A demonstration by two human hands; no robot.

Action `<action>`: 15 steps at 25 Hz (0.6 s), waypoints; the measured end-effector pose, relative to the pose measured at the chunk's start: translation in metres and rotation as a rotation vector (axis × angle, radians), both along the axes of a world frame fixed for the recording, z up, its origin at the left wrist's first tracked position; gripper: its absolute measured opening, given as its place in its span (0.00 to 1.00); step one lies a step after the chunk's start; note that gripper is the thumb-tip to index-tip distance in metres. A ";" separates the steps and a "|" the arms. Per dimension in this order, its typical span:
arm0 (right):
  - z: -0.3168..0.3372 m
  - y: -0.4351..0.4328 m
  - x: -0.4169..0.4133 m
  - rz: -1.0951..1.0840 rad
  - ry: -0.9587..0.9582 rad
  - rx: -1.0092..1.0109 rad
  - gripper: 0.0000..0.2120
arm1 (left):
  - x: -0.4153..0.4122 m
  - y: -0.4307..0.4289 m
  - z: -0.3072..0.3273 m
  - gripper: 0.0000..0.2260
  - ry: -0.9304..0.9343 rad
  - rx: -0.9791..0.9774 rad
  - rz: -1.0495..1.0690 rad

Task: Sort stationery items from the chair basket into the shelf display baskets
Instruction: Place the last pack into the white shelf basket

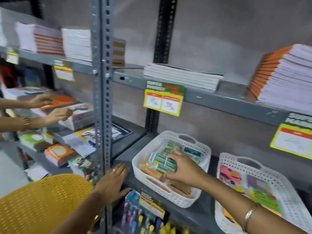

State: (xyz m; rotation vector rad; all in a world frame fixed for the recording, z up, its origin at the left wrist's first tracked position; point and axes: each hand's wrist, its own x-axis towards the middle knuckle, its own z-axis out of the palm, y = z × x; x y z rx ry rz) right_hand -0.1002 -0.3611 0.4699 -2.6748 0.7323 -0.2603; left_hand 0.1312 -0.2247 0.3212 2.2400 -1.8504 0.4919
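A white perforated basket (170, 197) stands on the grey shelf (125, 154) and holds small blue-and-yellow boxes, orange packs and brown items. My right hand (181, 169) is inside it, fingers closed around a clear-wrapped pack of blue-and-yellow boxes (161, 163). My left hand (113, 182) lies flat and spread on the shelf's front edge beside the upright post, holding nothing. A second white basket (276, 176) to the right holds colourful card packs. The chair basket is not in view.
A yellow perforated chair back (42, 201) sits at lower left. The slotted grey post (103, 92) divides the shelves. Another person's two hands (50, 107) handle notebooks on the left shelf. Notebook stacks (283, 75) fill the upper shelf; price tags (163, 99) hang from its edge. Pens (145, 220) hang below.
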 end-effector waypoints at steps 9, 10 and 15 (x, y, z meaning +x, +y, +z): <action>-0.031 -0.104 -0.044 -0.334 0.152 0.017 0.25 | 0.035 -0.047 -0.026 0.44 0.104 0.169 -0.057; -0.035 -0.110 -0.041 -0.356 0.176 0.017 0.24 | 0.035 -0.046 -0.028 0.43 0.115 0.171 -0.057; -0.058 -0.130 -0.015 -0.393 0.285 -0.020 0.27 | 0.035 -0.047 -0.033 0.42 0.120 0.117 -0.084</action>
